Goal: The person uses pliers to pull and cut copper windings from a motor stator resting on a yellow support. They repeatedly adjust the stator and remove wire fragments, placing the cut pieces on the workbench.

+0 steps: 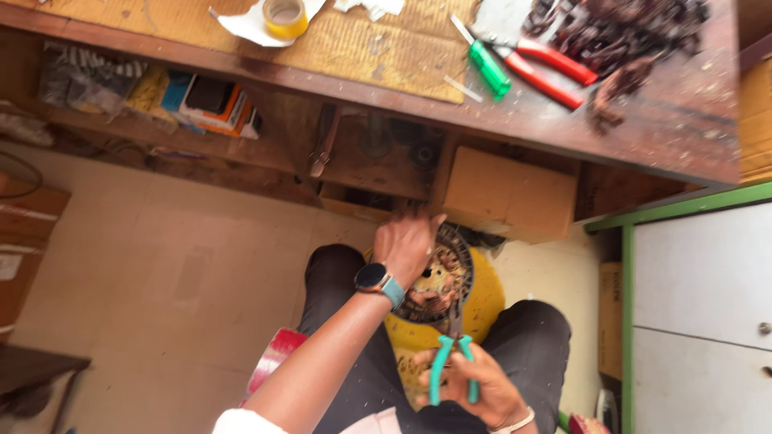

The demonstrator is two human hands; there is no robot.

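My left hand [408,245], with a watch on its wrist, grips the top of a round dark metal motor core with copper windings [445,273]. The core rests over a yellow container [482,301] between my knees. My right hand [482,390] holds teal-handled pliers [450,362], whose jaws point up into the windings at the core's lower edge.
A wooden workbench [515,120] runs across the top, with a green-handled screwdriver [488,68], red-handled pliers [551,71], a pile of dark scrap [627,32] and a yellow tape roll [285,16]. A cardboard box [508,193] sits beneath it. A white cabinet [700,313] stands right.
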